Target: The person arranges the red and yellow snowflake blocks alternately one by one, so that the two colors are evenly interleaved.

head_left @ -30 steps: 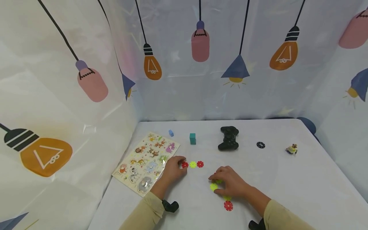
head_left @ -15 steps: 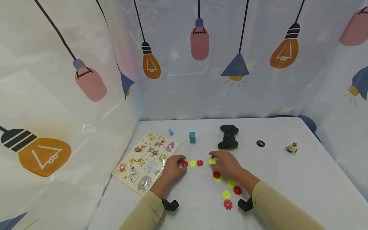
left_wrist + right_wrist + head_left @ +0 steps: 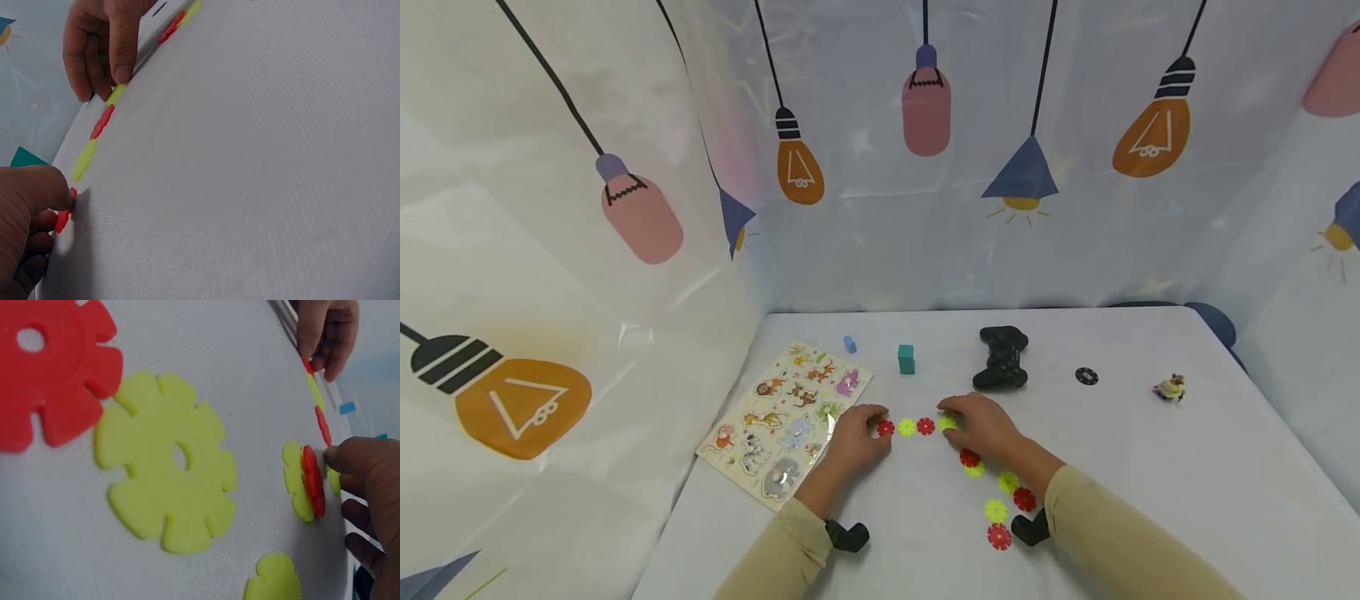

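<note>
A straight row of flat notched plastic discs lies on the white table. My left hand (image 3: 852, 440) pinches the red disc (image 3: 885, 427) at its left end between thumb and fingers. Beside that come a yellow disc (image 3: 907, 427) and a second red disc (image 3: 926, 426). At the right end my right hand (image 3: 987, 427) pinches a yellow disc (image 3: 947, 422), partly covered by its fingers. Below the right hand, a red disc (image 3: 314, 481) leans over a yellow one (image 3: 294, 478). Nearer still lie another yellow disc (image 3: 996, 510) and a red disc (image 3: 999, 536), among others.
An animal puzzle board (image 3: 752, 454) lies left, beside the left forearm. Behind the row are a small blue block (image 3: 850, 343), a teal block (image 3: 906, 359) and a black game controller (image 3: 1002, 358). Farther right sit a black round chip (image 3: 1086, 376) and a small figurine (image 3: 1170, 387).
My right hand has taken a yellow disc from the near group and carried it up and left to the row's right end. My left hand has stayed at the red disc.
</note>
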Available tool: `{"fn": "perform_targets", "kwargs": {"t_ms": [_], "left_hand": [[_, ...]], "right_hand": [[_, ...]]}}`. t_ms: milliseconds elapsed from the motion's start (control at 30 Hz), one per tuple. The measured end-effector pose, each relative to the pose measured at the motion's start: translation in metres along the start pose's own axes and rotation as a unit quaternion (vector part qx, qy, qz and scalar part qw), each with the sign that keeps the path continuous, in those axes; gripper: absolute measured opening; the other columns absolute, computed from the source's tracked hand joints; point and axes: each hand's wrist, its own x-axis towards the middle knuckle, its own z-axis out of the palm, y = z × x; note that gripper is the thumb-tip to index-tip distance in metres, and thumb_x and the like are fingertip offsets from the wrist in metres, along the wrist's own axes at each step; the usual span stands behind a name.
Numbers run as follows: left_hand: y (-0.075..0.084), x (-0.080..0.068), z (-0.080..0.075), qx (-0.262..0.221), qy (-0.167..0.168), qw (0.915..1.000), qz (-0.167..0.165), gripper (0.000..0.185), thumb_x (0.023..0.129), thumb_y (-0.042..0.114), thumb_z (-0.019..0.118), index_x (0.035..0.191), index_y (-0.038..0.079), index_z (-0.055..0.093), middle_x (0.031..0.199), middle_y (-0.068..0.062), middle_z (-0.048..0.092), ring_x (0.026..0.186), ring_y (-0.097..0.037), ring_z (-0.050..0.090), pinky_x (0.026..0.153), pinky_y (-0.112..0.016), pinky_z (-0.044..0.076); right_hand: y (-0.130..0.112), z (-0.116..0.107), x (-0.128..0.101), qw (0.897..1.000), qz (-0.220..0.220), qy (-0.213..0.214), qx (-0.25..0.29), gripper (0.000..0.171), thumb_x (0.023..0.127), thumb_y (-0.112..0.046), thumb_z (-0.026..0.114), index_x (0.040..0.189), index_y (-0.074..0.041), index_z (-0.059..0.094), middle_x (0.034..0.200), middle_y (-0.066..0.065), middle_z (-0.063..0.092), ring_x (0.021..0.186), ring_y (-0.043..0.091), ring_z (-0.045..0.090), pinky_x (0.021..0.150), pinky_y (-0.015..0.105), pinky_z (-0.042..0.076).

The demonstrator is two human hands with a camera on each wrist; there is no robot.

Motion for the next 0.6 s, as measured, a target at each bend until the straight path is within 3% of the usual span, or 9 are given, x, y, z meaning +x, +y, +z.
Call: {"fn": "perform_targets", "kwargs": {"t_ms": [133, 367, 600], "left_hand": [[-0.002, 0.001, 0.001, 0.005, 0.0, 1.0, -0.005, 0.042, 0.082, 0.021, 0.078, 0.122, 0.015, 0.067, 0.11, 0.003, 0.065, 0.101, -0.015, 0.057, 0.092, -0.038, 0.048], [-0.002, 0.003, 0.001, -0.001, 0.003, 1.0, -0.003, 0.042, 0.082, 0.021, 0.078, 0.122, 0.014, 0.067, 0.111, 0.003, 0.065, 0.102, -0.016, 0.057, 0.092, -0.039, 0.048], [-0.003, 0.002, 0.001, 0.002, 0.0, 1.0, -0.006, 0.041, 0.082, 0.022, 0.078, 0.122, 0.016, 0.067, 0.11, 0.003, 0.064, 0.102, -0.016, 0.057, 0.092, -0.039, 0.048]], "right_hand": [[-0.002, 0.0, -0.001, 1.0, -0.008, -0.004, 0.008, 0.048, 0.08, -0.033, 0.081, 0.125, -0.024, 0.067, 0.112, -0.012, 0.065, 0.103, 0.014, 0.057, 0.092, 0.038, 0.049], [0.004, -0.008, -0.013, 0.997, 0.026, 0.005, 0.067, 0.05, 0.082, -0.033, 0.08, 0.128, -0.023, 0.064, 0.116, -0.011, 0.064, 0.108, 0.014, 0.057, 0.094, 0.042, 0.049], [0.01, -0.015, -0.049, 0.999, 0.024, -0.006, 0.041, 0.062, 0.072, -0.042, 0.086, 0.126, -0.021, 0.065, 0.11, -0.014, 0.064, 0.106, 0.013, 0.057, 0.094, 0.042, 0.049]]}}
